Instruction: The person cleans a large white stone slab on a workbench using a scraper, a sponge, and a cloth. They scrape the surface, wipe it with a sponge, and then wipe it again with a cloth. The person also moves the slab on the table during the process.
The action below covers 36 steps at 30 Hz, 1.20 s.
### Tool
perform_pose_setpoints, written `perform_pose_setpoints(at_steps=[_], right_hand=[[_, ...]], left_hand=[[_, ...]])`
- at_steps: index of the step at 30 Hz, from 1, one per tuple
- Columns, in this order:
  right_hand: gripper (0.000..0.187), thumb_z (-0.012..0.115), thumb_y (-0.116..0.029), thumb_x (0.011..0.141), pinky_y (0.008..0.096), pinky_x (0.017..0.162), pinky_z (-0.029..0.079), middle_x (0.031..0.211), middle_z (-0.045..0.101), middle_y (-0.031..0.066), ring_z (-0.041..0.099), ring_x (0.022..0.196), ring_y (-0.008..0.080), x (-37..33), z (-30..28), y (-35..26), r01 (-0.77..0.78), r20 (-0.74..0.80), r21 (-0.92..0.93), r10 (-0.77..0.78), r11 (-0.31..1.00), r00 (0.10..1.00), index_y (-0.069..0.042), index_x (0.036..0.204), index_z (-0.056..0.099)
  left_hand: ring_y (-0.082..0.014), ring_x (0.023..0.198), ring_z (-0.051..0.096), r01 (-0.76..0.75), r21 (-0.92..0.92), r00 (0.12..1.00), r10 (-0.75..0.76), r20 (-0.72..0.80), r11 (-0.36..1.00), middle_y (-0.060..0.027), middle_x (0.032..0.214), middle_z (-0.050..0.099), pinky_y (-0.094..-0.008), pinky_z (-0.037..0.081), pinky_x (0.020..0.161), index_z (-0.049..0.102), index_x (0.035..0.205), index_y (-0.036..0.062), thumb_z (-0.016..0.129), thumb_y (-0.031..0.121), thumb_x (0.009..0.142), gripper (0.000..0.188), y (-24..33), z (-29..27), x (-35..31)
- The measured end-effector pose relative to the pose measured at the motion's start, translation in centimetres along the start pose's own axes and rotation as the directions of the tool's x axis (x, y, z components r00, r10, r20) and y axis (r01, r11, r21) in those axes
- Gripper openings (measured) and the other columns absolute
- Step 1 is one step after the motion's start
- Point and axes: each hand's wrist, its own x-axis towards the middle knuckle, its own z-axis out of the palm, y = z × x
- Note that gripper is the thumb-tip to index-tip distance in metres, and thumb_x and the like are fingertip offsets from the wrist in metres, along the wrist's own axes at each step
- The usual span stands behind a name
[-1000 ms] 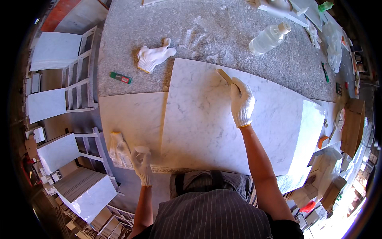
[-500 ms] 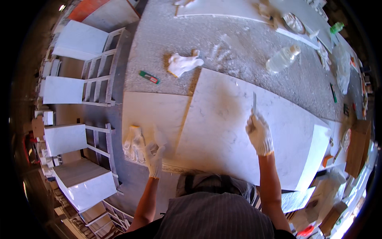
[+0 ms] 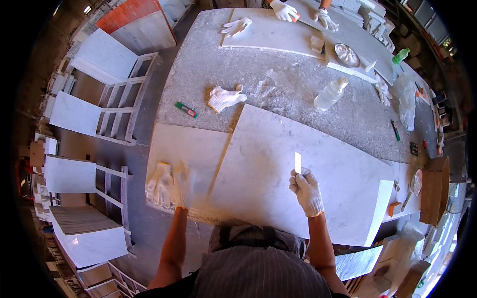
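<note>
My right hand (image 3: 307, 191), in a white knit glove, grips a thin flat blade-like strip (image 3: 298, 163) that stands up bright from its fingertips. It is over a large white marble slab (image 3: 258, 164) with grey veins. My left hand (image 3: 182, 191), also gloved, reaches over a smaller pale slab (image 3: 189, 141) at the left. Its fingers are stretched out, somewhat smeared by motion, and hold nothing that I can see. Right beside it lies a pair of white gloves (image 3: 160, 181) at the slab's edge.
On the dusty grey table (image 3: 208, 59) lie another glove (image 3: 226, 98), a green cutter-like tool (image 3: 186, 110) and a clear bottle (image 3: 330, 94). Across it, a co-worker's gloved hands (image 3: 284, 10) are over slabs near a foil-like dish (image 3: 347, 54). Racks with slabs (image 3: 74, 113) stand left; a cardboard box (image 3: 435, 191) is right.
My left hand has moved left, closer to the pair of gloves. The strip in my right hand now shows a broader, brighter face. The view has shifted, bringing the co-worker's hands into sight.
</note>
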Motion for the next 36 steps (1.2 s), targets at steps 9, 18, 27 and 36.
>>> perform_pose_setpoints(at_steps=[9,18,27,36], right_hand=[[0.043,0.049,-0.014,0.100,0.0241,0.067,0.047,0.091,0.060,0.0065,0.054,0.075,0.0093,1.9,-0.5,-0.1,0.089,0.029,-0.245,-0.084,0.965,0.996,0.001,0.141,0.048],[0.039,0.057,-0.018,0.095,0.0404,0.074,0.053,0.094,0.068,0.0176,0.068,0.084,0.0305,8.0,0.8,-1.1,0.317,0.105,-0.817,-0.416,0.482,0.903,-0.007,0.133,0.059],[0.031,0.061,-0.021,0.093,0.0434,0.064,0.052,0.084,0.063,0.0114,0.064,0.075,0.0325,12.8,2.4,-1.3,0.247,0.191,-0.968,-0.512,0.043,0.838,-0.019,0.123,0.066],[0.033,0.063,-0.023,0.093,0.0462,0.057,0.053,0.086,0.062,0.0140,0.065,0.069,0.0343,15.0,2.8,-0.5,0.271,0.263,-0.960,-0.540,-0.066,0.799,-0.023,0.125,0.064]], left_hand=[[-0.0105,0.092,0.061,0.278,-0.300,0.915,-0.155,0.374,0.913,-0.0072,0.105,0.064,-0.0257,0.051,0.074,0.061,0.116,0.0011,0.076,0.020,0.084,0.040,-2.0,1.0,2.2],[-0.0117,0.098,0.057,0.221,-0.621,0.934,0.019,0.356,0.752,-0.0040,0.105,0.061,-0.0284,0.048,0.087,0.058,0.112,0.0013,0.067,0.014,0.093,0.025,9.7,-1.5,0.0],[-0.0165,0.104,0.060,-0.094,-0.822,0.897,0.407,0.175,0.562,-0.0092,0.115,0.062,-0.0304,0.051,0.092,0.054,0.119,0.0001,0.068,0.004,0.092,0.031,17.2,7.0,-1.1],[-0.0274,0.090,0.067,-0.385,-0.702,0.853,0.522,-0.022,0.599,-0.0128,0.105,0.068,-0.0357,0.055,0.080,0.060,0.114,0.0040,0.079,0.010,0.083,0.037,17.1,9.9,-0.4]])
